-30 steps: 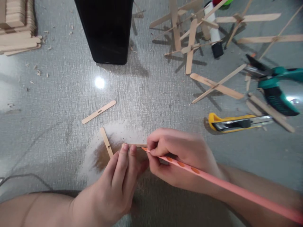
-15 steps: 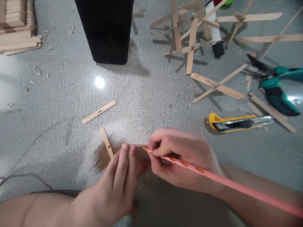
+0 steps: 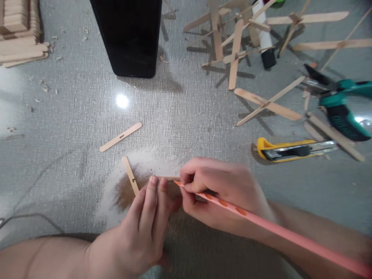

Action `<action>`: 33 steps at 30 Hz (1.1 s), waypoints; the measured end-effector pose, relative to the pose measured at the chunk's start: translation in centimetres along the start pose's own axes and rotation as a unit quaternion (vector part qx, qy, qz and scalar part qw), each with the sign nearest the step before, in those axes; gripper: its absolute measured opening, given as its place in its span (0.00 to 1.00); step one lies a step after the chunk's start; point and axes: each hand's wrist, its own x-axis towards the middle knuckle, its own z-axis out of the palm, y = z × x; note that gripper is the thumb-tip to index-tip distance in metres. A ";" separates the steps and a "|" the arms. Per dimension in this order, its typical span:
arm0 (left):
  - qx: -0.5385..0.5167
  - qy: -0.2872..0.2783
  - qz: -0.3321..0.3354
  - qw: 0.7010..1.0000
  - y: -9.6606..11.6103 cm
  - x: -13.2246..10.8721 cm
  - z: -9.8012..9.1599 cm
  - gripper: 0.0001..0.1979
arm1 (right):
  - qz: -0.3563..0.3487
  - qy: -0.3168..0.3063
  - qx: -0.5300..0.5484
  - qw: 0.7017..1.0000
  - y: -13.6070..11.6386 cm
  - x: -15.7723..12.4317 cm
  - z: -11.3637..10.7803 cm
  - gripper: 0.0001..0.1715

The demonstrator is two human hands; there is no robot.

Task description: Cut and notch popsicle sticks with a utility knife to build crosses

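My left hand point(image 3: 151, 221) pinches a wooden craft stick point(image 3: 168, 178) near the table's front edge; only the stick's thin edge shows between my hands. In my right hand point(image 3: 217, 193) is a pink pencil point(image 3: 261, 219) with orange spots, its tip against or very close to the stick. My right fingers hide the stick's right end. Just left of my left hand lies a craft stick with a notch point(image 3: 130, 174), its lower end under my fingers. Farther back lies another stick with a small slot point(image 3: 121, 137).
A black phone-like slab point(image 3: 130, 38) stands at the back. Crossed stick pieces point(image 3: 267, 104), a yellow utility knife point(image 3: 290, 151) with its blade out, and teal-handled pliers point(image 3: 337, 100) lie to the right. Stacked sticks point(image 3: 20, 35) sit back left. Sawdust point(image 3: 124, 190) lies by my left hand.
My right hand and the pencil have shifted slightly left along the stick. My left hand keeps its hold in the same place.
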 end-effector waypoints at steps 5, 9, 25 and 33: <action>-0.009 0.007 -0.005 1.000 0.1 0.1 0.1 0.59 | -0.002 -0.014 0.000 1.000 0.0 0.0 -0.2 0.14; -0.005 0.006 -0.007 1.000 0.1 0.1 0.0 0.58 | -0.003 -0.013 0.008 1.000 0.1 0.0 -0.3 0.14; -0.009 0.012 -0.007 1.000 0.1 0.2 -0.1 0.55 | 0.007 -0.009 0.023 1.000 0.2 0.0 -0.3 0.14; -0.021 0.000 -0.005 1.000 -0.1 0.2 -0.1 0.59 | 0.001 -0.011 0.015 1.000 0.3 -0.1 -0.5 0.15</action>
